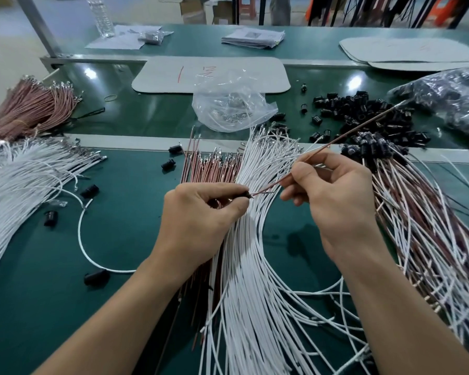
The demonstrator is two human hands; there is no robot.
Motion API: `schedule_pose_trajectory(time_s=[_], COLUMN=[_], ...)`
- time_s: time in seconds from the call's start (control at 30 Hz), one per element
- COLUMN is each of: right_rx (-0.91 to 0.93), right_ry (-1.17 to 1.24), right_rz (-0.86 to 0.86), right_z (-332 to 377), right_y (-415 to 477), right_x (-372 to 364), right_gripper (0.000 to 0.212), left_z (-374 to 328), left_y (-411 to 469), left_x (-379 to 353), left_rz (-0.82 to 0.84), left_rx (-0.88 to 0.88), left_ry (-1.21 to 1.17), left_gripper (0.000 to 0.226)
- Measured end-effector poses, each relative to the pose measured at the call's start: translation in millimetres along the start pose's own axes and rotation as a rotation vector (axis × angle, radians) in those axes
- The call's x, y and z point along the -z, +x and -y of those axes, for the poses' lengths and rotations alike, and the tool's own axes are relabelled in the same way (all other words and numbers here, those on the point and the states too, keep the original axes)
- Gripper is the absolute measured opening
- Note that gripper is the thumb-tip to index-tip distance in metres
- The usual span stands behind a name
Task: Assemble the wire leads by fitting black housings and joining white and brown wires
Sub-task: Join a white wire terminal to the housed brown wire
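The brown wire (344, 135) sits in mid-air over the middle of the bench, its long axis a diagonal from lower left to upper right. Its near end points down-left at the black housing (246, 194); its far end trails off over the pile of loose housings (363, 112). The right hand (336, 190) pinches the wire between thumb and forefinger a little back from that near end, probably so the short free length stays stiff enough to steer. The left hand (201, 212) is curled round the housing, with only its dark mouth peeking from the fingertips, facing right to meet the wire. The tip is at the mouth — whether it has gone in, I cannot tell. The hands are near each other but not touching.

Under them a fan of white wires (255, 253) spreads on the green table (119, 239), with a bundle of brown wires (209, 171) just left of it — stock within easy reach. To the right lies a heap of mixed white and brown leads (417, 207) with black ends, seemingly finished ones
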State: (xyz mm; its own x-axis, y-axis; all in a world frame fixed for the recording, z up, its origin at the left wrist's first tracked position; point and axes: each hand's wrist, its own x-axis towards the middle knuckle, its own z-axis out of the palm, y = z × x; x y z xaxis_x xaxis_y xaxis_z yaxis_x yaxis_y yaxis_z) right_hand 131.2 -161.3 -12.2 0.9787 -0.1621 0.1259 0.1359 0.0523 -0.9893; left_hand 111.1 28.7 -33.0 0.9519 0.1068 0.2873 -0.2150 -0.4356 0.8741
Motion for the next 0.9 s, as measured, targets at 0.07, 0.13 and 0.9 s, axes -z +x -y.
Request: schedule_pose_trajectory(time_s=[0.07,0.13,0.9], right_rx=[-0.008,-0.036,-0.234], right_ry=[0.02,0.063,0.166], right_rz=[0.003,0.021,0.106], right_z=[0,1,0], right_y=[-1,-2,-6], right_x=[0,-1,-9], right_gripper=[0.015,0.018,0.017], left_z=[1,2,0], left_y=[0,1,-7], left_x=[0,0,-1], left_rz=[0.002,0.003,-0.043], left_rx=[0.001,0.002,-0.228], left_ry=[-0.014,-0.017,0.099], left_gripper=[0.019,0.018,0.036])
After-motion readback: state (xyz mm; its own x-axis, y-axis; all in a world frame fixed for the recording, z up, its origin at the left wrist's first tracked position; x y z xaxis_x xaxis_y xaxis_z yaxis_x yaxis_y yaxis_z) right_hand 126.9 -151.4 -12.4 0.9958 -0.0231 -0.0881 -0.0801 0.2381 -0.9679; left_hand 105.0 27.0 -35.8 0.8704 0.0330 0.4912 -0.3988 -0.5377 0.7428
